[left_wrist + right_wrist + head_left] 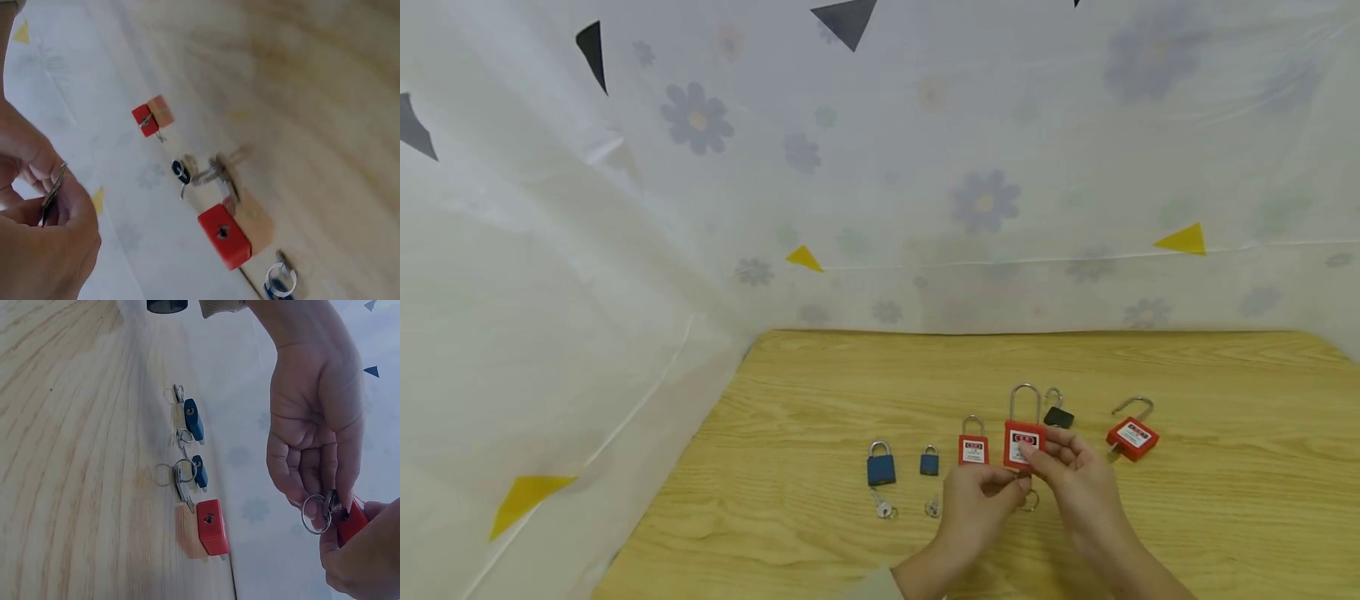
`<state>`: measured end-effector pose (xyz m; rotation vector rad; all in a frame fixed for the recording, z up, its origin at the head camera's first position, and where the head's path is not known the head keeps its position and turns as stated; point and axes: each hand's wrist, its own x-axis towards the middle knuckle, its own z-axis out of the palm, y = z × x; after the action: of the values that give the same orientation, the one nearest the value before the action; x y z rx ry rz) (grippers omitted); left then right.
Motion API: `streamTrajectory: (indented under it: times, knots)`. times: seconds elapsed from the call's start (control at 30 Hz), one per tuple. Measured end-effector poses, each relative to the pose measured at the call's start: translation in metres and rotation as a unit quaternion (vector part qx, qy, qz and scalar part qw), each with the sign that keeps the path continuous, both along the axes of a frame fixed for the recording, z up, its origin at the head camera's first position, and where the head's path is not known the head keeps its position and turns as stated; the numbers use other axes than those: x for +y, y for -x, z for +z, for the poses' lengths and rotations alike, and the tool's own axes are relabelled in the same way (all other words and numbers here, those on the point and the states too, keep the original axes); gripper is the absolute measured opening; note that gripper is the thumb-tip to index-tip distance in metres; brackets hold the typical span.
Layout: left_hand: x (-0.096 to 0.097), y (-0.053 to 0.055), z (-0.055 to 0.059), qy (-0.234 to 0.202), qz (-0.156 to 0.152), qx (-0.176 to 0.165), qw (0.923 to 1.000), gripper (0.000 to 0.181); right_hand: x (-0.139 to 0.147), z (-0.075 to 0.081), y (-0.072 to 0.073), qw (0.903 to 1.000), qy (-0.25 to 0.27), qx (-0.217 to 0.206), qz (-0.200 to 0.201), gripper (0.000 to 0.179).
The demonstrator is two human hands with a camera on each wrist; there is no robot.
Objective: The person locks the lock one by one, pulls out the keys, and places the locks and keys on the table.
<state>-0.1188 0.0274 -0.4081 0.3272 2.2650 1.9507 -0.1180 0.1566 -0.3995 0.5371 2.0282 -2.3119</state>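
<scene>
My right hand [1081, 479] grips a red padlock [1024, 442] upright by its body, thumb across the white label. The padlock's tall metal shackle points up, with both legs meeting the body. Just below it, my left hand [973, 500] pinches a key at the padlock's underside. The key's ring [315, 514] dangles from those fingers in the right wrist view; the key's blade is hidden. Behind the left hand, a smaller red padlock [973, 450] lies on the table with its shackle closed.
Left of the hands lie a larger blue padlock [881, 468] and a small blue padlock [928, 463], keys [883, 507] in front. A black padlock [1059, 417] with raised shackle lies behind the right hand. Farther right, another red padlock [1133, 437] has its shackle swung out.
</scene>
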Motion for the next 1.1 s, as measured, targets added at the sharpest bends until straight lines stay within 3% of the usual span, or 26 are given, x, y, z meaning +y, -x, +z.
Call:
streamTrajectory:
  times: [0.3, 0.6, 0.97, 1.1]
  knots:
    - [0.009, -0.004, -0.005, -0.111, 0.03, -0.069, 0.9909, 0.018, 0.006, 0.002, 0.0, 0.9999, 0.01, 0.011, -0.003, 0.048]
    - [0.012, -0.01, -0.005, -0.16, 0.04, -0.144, 0.9757, 0.016, 0.014, 0.002, -0.002, 0.9988, 0.033, 0.016, 0.033, 0.038]
    - [0.015, -0.017, -0.001, -0.193, 0.048, -0.144, 0.9693, 0.014, 0.018, 0.007, -0.004, 0.9983, 0.045, -0.005, 0.037, 0.039]
    - [0.015, -0.018, 0.001, -0.192, 0.048, -0.136, 0.9707, 0.014, 0.018, 0.009, -0.003, 0.9979, 0.054, -0.008, 0.035, 0.038]
